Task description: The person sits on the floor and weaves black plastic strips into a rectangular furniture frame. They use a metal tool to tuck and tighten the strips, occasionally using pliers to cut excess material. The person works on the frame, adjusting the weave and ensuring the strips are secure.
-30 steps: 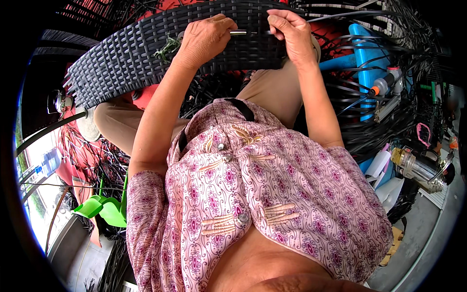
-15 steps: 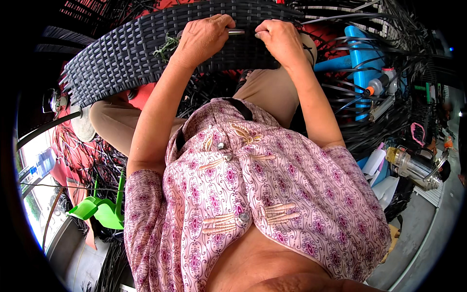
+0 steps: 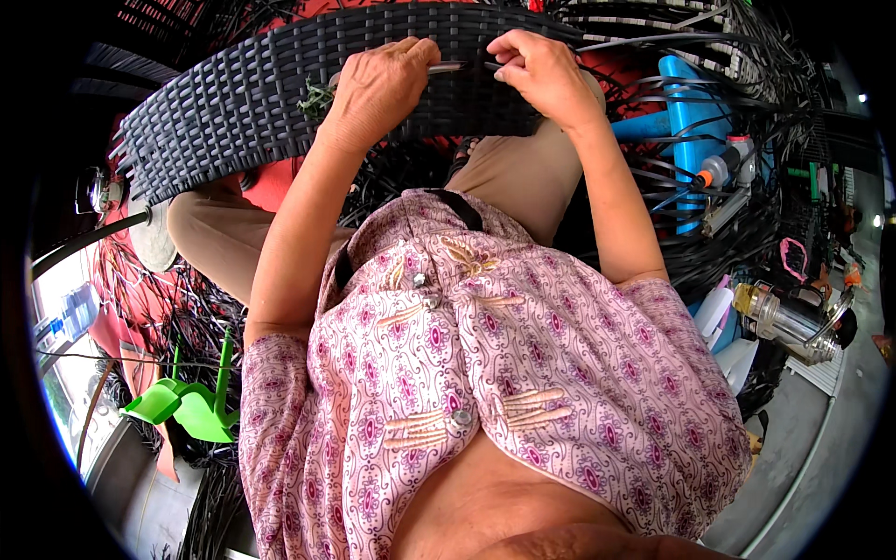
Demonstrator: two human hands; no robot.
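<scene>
A curved panel of woven dark grey plastic strips (image 3: 233,103) lies across my legs, its far edge bowing upward. Over its middle, my left hand (image 3: 378,89) is closed around a slim metal tool (image 3: 449,67). The tool's silvery end sticks out to the right past the thumb; the rest is hidden in the fist. My right hand (image 3: 549,79) faces it from the right, thumb and fingers drawn together. A small dark bit shows at the fingertips, too small to name. Beside my left wrist a green frayed tuft (image 3: 317,99) rests on the weave.
Loose black strips (image 3: 691,266) lie heaped on the right, partly over a blue plastic piece (image 3: 691,140). A glass jar (image 3: 782,317) stands at the lower right, a bottle with an orange cap (image 3: 717,172) above it. Green plastic scoops (image 3: 198,411) lie at the left.
Both hands have shifted slightly left and down, the left one still holding the metal tool. My right hand's fingers have lifted and spread a little. The woven panel stays nearly in place.
</scene>
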